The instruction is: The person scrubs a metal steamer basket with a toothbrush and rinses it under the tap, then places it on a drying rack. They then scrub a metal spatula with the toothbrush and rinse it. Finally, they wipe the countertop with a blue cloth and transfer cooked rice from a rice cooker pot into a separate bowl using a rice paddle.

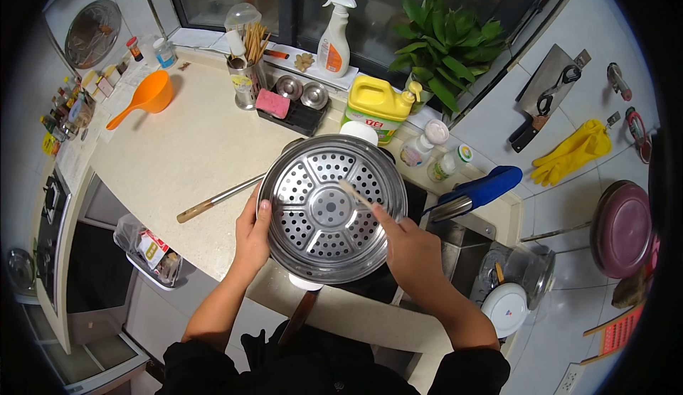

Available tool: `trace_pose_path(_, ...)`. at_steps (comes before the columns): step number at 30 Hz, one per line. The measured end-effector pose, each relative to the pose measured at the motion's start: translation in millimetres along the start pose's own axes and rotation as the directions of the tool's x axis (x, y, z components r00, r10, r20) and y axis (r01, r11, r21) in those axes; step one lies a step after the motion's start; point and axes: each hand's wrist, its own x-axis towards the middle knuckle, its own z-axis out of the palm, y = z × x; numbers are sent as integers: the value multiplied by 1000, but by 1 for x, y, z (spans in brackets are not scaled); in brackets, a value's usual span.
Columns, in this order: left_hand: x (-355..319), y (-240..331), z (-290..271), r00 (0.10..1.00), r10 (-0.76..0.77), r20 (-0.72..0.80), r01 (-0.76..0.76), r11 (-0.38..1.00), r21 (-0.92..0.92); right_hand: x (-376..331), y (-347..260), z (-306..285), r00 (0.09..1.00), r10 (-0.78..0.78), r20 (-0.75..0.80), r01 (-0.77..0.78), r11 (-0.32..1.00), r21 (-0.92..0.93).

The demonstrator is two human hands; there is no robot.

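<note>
My left hand point(252, 237) grips the round, perforated silver-metal steamer point(331, 206) between my hands, and I should hold it steady while my right hand point(413, 251), pinching a slim pale stick point(356, 194), works lightly hole by hole.

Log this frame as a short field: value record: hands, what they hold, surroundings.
left_hand: left hand grips the left rim of the perforated steel pan
right_hand: right hand holds a thin pale stick over the pan
stick_contact: cannot tell whether its tip touches
counter_left: orange ladle; wooden-handled rod
behind_pan: pink sponge; yellow jug; white spray bottle
window_right: green plant
right_wall: cleaver; yellow gloves, hanging
</note>
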Motion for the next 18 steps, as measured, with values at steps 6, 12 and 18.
trace_pose_path(6,0,-4,4,992,103,-69,-99,994,55,-13,-6,0,983,76,167,-50,986,-158)
trace_pose_path(12,-4,-15,3,986,67,-152,-71,997,-21,-1,0,3,992,126,5,-124,984,-125)
trace_pose_path(18,-8,-27,-5,994,-24,-103,14,995,-94,10,-8,8,996,62,56,-54,989,-137)
